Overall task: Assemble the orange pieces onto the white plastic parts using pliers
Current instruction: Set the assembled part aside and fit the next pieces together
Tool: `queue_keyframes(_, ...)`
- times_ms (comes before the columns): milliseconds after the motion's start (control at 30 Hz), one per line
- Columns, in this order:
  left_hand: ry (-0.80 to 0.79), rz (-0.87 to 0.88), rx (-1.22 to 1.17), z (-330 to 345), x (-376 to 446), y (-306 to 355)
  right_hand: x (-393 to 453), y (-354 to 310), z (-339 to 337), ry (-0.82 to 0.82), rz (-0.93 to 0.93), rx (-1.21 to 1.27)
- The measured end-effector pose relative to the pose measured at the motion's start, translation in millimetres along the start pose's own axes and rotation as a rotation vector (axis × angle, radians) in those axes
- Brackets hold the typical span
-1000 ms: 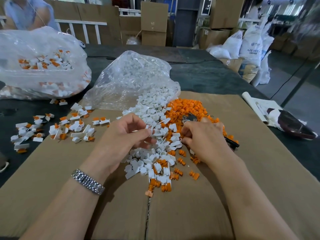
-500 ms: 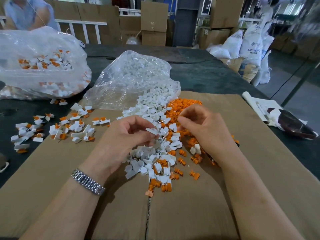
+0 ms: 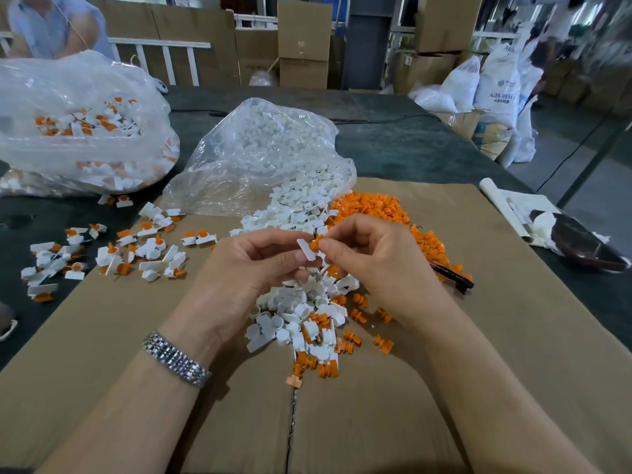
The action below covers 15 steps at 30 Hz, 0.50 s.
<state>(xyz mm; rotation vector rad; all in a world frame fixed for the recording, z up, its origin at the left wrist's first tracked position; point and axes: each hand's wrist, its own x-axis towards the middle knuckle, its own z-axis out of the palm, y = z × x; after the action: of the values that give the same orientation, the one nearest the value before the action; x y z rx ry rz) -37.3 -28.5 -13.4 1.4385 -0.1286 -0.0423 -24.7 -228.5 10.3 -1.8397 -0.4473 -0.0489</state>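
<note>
Change: both hands lifted off the pile since a second ago; right hand [image 3: 376,258] has left the pliers [image 3: 453,277] and now brings an orange piece [image 3: 316,243] to the white part [image 3: 306,249].
Left hand [image 3: 253,265]: pinches the white part, raised above the loose pile [image 3: 301,319].
Right hand: pinches the orange piece, touching the white part at its 3 o'clock.
Pliers: on the cardboard [image 3: 136,336], 4 o'clock of the right hand, unheld.
Meaning: hand-fitting under way; pressing with pliers likely next.
Done units: scattered at 9 o'clock [image 3: 113,254].
</note>
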Motion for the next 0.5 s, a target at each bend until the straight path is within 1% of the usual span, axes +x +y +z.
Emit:
queue_keyframes(100,0.006,0.043,0.018,1.0,-1.3,0.8,-0.4,1.1,2.9,0.014,0.009,-0.048)
queue_keyframes(233,0.067,0.115,0.126,3.9,-3.6,-2.7,0.3,3.3,11.9,0.065,0.016,-0.111)
queue_keyframes(300,0.080,0.118,0.140,4.0,-3.8,-2.9,0.5,4.1,12.9,0.056,0.026,-0.123)
queue_keyframes(400,0.043,0.077,-0.004,1.5,-1.4,-0.8,-1.5,2.7,4.2,-0.042,0.043,-0.029)
queue_keyframes(500,-0.025,0.022,-0.195,-0.7,1.0,0.3,-2.9,2.1,-2.4,-0.101,-0.012,0.016)
